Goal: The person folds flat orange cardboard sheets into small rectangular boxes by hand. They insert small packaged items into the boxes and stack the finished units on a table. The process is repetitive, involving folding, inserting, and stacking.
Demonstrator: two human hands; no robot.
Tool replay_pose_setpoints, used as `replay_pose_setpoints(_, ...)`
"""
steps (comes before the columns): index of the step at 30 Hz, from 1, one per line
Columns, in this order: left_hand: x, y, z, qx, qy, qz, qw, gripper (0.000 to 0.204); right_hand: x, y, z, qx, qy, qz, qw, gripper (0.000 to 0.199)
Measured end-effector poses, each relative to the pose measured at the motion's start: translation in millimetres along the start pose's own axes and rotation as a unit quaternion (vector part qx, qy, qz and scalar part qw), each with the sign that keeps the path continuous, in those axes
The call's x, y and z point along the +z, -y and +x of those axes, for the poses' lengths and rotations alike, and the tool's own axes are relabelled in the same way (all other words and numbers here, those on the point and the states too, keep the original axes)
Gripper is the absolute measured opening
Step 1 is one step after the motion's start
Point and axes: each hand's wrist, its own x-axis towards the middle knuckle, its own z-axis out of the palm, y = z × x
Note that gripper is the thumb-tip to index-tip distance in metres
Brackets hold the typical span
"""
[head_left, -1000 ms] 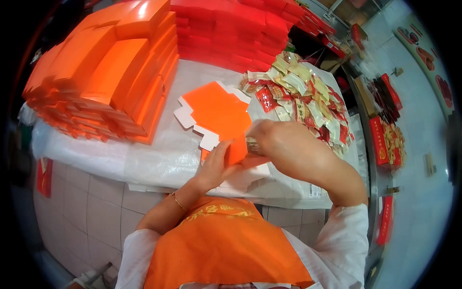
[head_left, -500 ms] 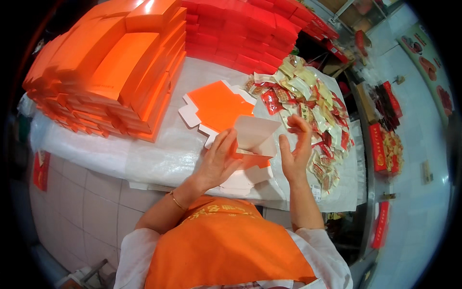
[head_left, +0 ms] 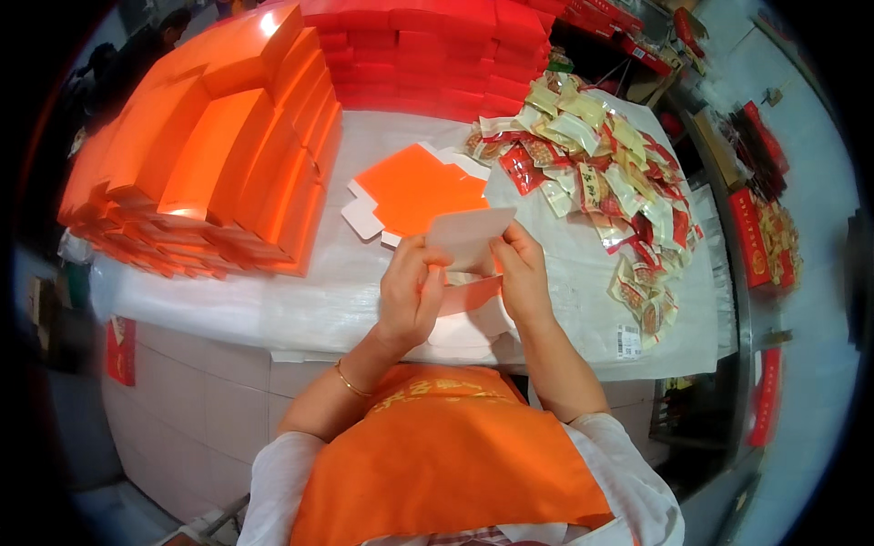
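The left hand and the right hand both have their fingers closed on a partly folded orange carton, held just above the near edge of the plastic-covered surface; its white inner flap stands up between the thumbs. Just behind it lies a stack of flat orange carton blanks. Finished orange boxes are piled at the left, red boxes at the back, and wrapped snack packets heap at the right.
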Motion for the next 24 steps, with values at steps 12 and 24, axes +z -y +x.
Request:
replay_pose_setpoints(12,4.2,0.3,-8.5,-0.036,-0.063,-0.133,0.988,0.032,-19.9,0.0,-0.5,-0.308,0.105,-0.177,0.929,0.029)
replay_pose_setpoints(24,-24.5,2.4,-0.7,0.132,0.075,0.163,0.975,0.047,-42.9,12.3,-5.4,-0.369,0.203,-0.298,0.857,0.045)
